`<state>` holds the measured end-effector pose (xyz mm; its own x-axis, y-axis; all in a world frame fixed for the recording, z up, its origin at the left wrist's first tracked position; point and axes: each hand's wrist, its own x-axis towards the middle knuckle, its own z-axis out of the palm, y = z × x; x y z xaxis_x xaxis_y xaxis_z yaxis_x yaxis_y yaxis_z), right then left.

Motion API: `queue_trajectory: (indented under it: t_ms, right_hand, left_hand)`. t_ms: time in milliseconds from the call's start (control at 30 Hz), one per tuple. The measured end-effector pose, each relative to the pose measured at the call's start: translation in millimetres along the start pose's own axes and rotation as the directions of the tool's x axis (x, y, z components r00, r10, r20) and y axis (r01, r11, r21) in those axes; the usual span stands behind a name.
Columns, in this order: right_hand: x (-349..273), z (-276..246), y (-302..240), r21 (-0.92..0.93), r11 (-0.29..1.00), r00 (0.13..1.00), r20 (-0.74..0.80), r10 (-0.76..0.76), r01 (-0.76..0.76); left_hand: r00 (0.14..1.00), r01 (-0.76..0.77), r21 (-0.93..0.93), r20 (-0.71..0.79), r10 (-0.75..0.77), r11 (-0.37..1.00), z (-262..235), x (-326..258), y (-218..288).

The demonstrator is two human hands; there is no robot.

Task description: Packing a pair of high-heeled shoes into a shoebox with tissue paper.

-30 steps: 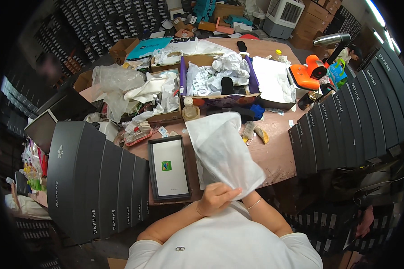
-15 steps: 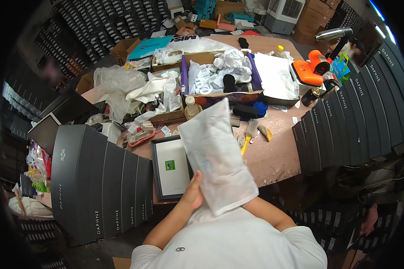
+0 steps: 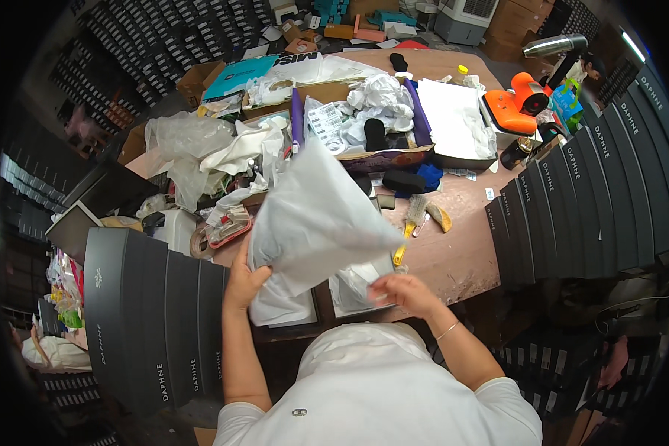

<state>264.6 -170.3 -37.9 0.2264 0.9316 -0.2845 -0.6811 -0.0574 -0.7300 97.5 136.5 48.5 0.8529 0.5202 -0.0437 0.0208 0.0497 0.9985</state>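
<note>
My left hand (image 3: pixel 245 282) is closed on the near left edge of a white bag (image 3: pixel 312 223), thumb on top. Held tilted above the table edge, the bag spreads out toward the right; it looks soft and slightly see-through. To its right and lower down is my right hand (image 3: pixel 409 293), its fingers stretched loosely leftward and slightly smeared by motion. Beside those fingertips lies a crumpled white wrapping (image 3: pixel 355 288) in a dark-rimmed box, mostly covered by the bag. More white material (image 3: pixel 281 308) hangs below my left hand over another dark edge.
Stacked dark shoe boxes rise at left (image 3: pixel 130 312) and right (image 3: pixel 572 178). Behind the bag stands a purple-edged carton (image 3: pixel 390 160) of crumpled paper. A yellow-handled brush (image 3: pixel 409 230), a black brush-like block (image 3: pixel 404 181) and an orange machine (image 3: pixel 514 104) are on the table (image 3: pixel 461 245).
The white bag has swung left and turned wider. My left hand has moved left and up with it. My right hand has come out from behind the bag, apart from it.
</note>
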Motion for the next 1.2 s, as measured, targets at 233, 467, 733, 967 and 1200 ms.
queue_trajectory:
  t_ms: [233,467,733,967,1200]
  right_hand:
    - [61,-31,1,0.107,0.992,0.987,-0.141,0.081,-0.066]
    - [33,-80,-25,0.226,0.969,0.957,-0.29,-0.031,0.1]
    - [-28,-98,-98,-0.082,0.98,0.845,-0.523,0.112,-0.18]
    - [-2,-80,-113,-0.354,0.92,0.915,-0.404,0.012,-0.168]
    - [87,-44,-81,-0.541,0.827,0.949,-0.313,-0.027,-0.155]
  left_hand:
    - [0.999,-0.047,-0.357,-0.012,0.046,0.933,125,55,-42]
    - [0.995,-0.086,-0.13,0.035,0.091,0.988,222,73,-97]
    - [0.897,-0.389,0.731,0.44,0.048,0.561,167,124,-150]
    - [0.679,-0.57,0.8,0.588,-0.439,0.19,165,118,-147]
    - [0.688,-0.664,0.719,0.695,-0.211,0.205,113,39,-163]
